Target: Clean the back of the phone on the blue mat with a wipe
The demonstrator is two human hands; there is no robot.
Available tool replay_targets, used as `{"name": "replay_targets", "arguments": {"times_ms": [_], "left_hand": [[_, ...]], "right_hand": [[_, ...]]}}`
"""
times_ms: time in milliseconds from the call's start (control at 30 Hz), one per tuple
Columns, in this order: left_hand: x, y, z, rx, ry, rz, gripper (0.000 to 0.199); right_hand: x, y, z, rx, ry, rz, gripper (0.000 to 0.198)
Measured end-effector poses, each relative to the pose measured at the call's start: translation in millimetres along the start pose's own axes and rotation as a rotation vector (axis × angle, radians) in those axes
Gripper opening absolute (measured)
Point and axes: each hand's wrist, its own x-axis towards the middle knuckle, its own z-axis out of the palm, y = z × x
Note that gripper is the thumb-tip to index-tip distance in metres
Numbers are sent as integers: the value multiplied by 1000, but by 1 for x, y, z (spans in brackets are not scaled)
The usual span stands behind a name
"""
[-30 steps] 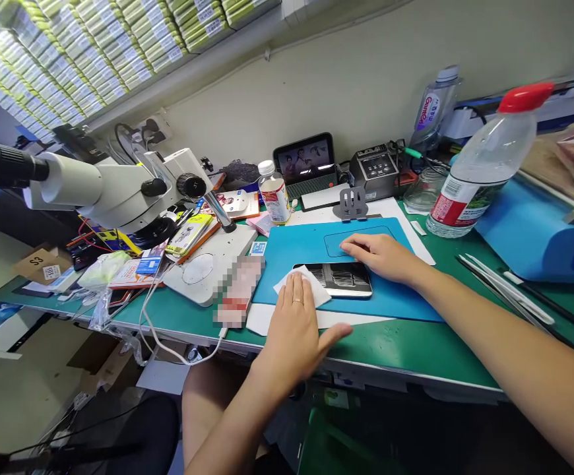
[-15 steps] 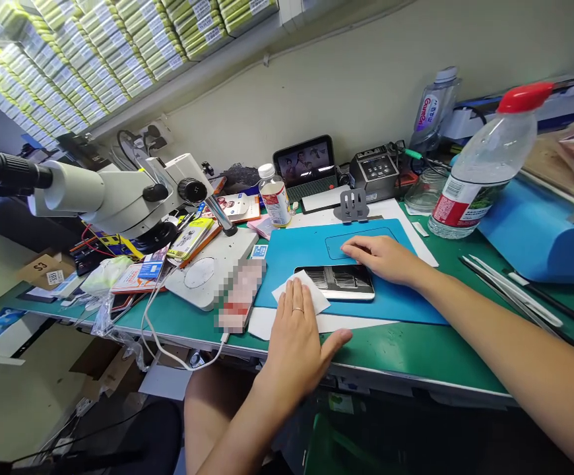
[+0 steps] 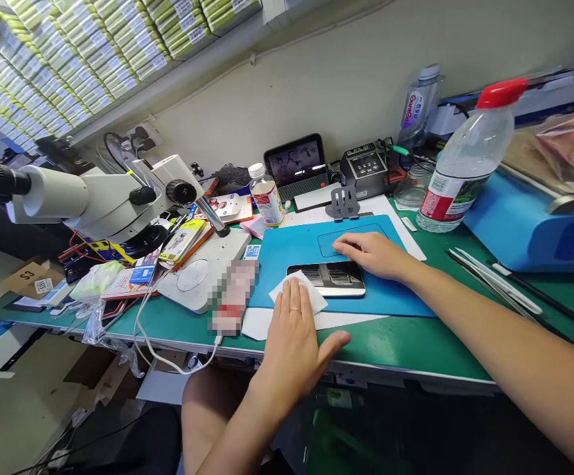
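Note:
A phone point(image 3: 339, 277) with a dark, shiny face lies on a blue mat point(image 3: 291, 244). My left hand point(image 3: 294, 330) presses flat on a white wipe point(image 3: 317, 300), fingers stretched and side by side, thumb out to the right. The wipe covers the phone's left end. My right hand point(image 3: 373, 254) rests at the phone's upper right corner, its fingers reaching left over the mat and gripping nothing visible. Its palm side is hidden, so whether it touches the phone is unclear.
A microscope point(image 3: 113, 198) stands on the left beside a pixelated device point(image 3: 235, 297) on a white cable. Behind the mat are a small bottle point(image 3: 266, 196), a propped screen point(image 3: 297, 161) and a black control box point(image 3: 365, 170). A red-capped bottle point(image 3: 460, 171) and tweezers point(image 3: 497, 280) lie to the right.
The whole view has shifted slightly, with things now a little farther left. Both hands keep nearly the same pose at the phone and wipe.

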Motion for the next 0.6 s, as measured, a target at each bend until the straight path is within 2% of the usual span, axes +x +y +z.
{"name": "replay_targets", "arguments": {"times_ms": [167,267,367,433,600], "left_hand": [[37,0,-2,-30,-11,-26,94],[27,7,-1,-34,-4,-46,94],[3,11,0,-33,-19,-21,96],[-2,10,0,-28,-34,-3,99],[32,14,-1,-53,-13,5,98]], "right_hand": [[-2,-1,-1,1,-1,17,42],[-2,-1,0,-3,12,6,42],[-2,0,0,-14,16,-4,42],[-1,1,1,-22,10,-10,41],[-2,-1,-1,-3,0,2,43]]}}
